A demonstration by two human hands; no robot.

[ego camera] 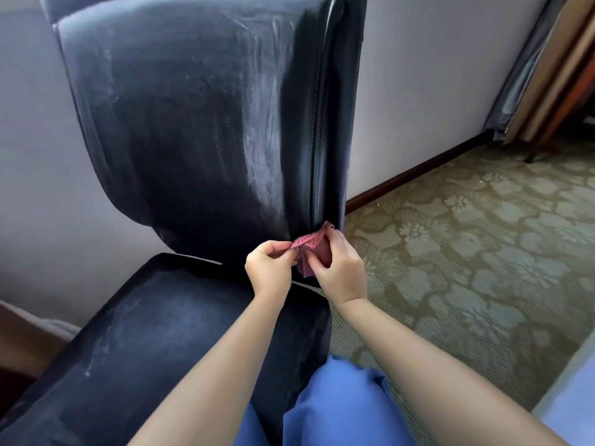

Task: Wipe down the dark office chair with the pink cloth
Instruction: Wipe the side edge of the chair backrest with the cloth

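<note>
The dark office chair point(193, 123) fills the left and middle of the view, its tall backrest streaked with pale wipe marks and its seat cushion point(154, 333) below. A small crumpled pink cloth point(307, 249) sits at the lower right corner of the backrest, just above the seat gap. My left hand point(269, 268) pinches the cloth's left edge with thumb and fingertips. My right hand point(339, 265) grips the cloth from the right, its fingers curled round it. Part of the cloth is hidden between my hands.
A pale wall point(434, 75) with a dark wooden baseboard point(418, 170) runs behind the chair. Patterned green carpet point(483, 236) spreads to the right. Wooden furniture legs point(557, 101) stand at the upper right. My blue trousers point(338, 413) show at the bottom.
</note>
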